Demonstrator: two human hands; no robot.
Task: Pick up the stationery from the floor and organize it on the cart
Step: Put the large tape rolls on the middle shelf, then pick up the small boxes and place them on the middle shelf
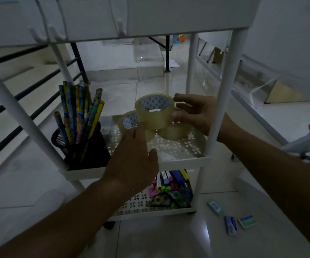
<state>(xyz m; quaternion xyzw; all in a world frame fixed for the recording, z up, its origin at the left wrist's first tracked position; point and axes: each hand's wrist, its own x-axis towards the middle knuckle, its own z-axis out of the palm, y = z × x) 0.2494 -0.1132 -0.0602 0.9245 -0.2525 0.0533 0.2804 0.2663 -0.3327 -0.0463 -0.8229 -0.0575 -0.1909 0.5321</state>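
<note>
Cart of three white tiers is seen being stocked, largest items first. Beyond the left hand, a black mesh cup packed with patterned pencils is already stood on the middle shelf. Between the two hands, a roll of clear tape is held above two other rolls resting on that shelf: the right hand is pinched narrowly on its far side, while the left hand is spread wide against its near side, and it appears to be in the course of being stacked. Below the left hand, the bottom shelf is seen loaded with markers and small coloured items. Judging by the floor, the job is nearly done: only three small boxes are left lying below the right hand, beside the cart's foot.
</note>
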